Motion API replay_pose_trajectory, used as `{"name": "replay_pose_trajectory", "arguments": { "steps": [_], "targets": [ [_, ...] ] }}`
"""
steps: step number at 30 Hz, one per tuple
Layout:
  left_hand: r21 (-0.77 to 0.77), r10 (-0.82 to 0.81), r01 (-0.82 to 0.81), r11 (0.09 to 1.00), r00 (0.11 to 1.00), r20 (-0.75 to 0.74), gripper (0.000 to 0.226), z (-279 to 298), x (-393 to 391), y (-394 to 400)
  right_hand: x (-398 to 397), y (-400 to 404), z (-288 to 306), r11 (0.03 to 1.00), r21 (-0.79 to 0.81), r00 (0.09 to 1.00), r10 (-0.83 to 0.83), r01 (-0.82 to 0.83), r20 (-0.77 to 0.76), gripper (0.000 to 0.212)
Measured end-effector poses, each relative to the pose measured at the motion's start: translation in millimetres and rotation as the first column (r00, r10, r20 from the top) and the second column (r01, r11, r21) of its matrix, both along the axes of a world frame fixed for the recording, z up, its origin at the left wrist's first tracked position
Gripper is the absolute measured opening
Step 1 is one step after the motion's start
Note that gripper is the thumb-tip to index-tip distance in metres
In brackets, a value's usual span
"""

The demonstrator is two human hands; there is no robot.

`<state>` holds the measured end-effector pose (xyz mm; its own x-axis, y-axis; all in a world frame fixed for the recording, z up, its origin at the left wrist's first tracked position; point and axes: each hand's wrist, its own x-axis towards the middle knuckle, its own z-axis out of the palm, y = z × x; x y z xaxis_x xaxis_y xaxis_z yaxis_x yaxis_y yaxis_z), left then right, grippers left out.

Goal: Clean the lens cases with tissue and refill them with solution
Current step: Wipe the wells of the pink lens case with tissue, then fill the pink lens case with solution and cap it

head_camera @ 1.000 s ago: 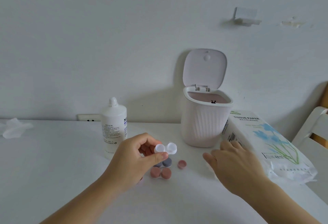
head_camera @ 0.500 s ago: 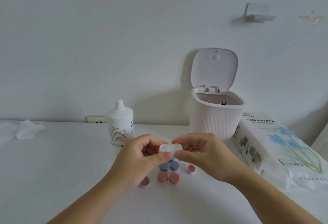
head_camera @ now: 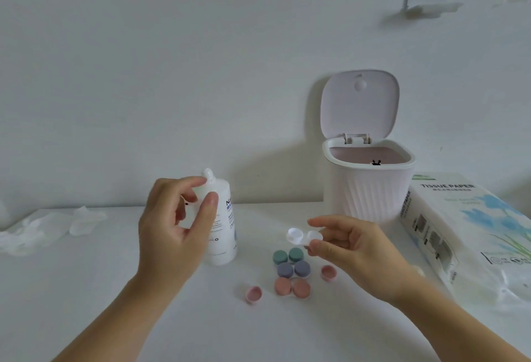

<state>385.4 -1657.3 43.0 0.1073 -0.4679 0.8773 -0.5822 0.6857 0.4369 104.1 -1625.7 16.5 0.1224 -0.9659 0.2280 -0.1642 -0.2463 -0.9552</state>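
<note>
The left hand (head_camera: 172, 226) was raised in front of the bottle (head_camera: 221, 226), fingers (head_camera: 211, 203) loosely spread and nothing grasped, one fingertip right at the cap, though actual contact couldn't be made out. The clear case (head_camera: 303, 236) was pinched in the right hand (head_camera: 350, 249), held above the colored cases (head_camera: 291, 271) on the surface (head_camera: 115, 290). "TISSUE PAPER" could be read on the pack (head_camera: 471, 235). Only "Na" was readable on the bottle.

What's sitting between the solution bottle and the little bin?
In the head view, the right hand holds the open clear lens case between solution bottle and bin; capped cases lie below.
</note>
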Motion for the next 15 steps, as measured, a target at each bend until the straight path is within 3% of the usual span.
{"name": "replay_pose_trajectory", "arguments": {
  "steps": [4,7,11,15],
  "targets": [
    [0.312,-0.004,0.041,0.949,0.993,-0.118,0.066,-12.0,21.1,-8.7,2.2,0.5,-2.9,1.0,-0.002,1.0,-0.011,0.011,-0.014,0.018],
    [0.497,-0.094,0.168,0.852,0.981,-0.171,0.08,-29.4,25.2,-14.6,2.4,0.7,-3.5,1.0,-0.003,0.999,-0.031,0.031,-0.014,0.017],
    [0.622,-0.201,0.347,0.702,0.934,-0.295,0.07,-41.6,23.1,-21.9,1.6,0.3,-4.7,0.999,-0.006,0.999,-0.043,0.043,-0.032,0.016],
    [0.6,-0.221,0.352,0.719,0.933,-0.283,0.059,-41.7,21.2,-22.9,2.2,0.5,-4.7,0.999,-0.009,0.999,-0.035,0.035,-0.042,0.017]
  ]
}}
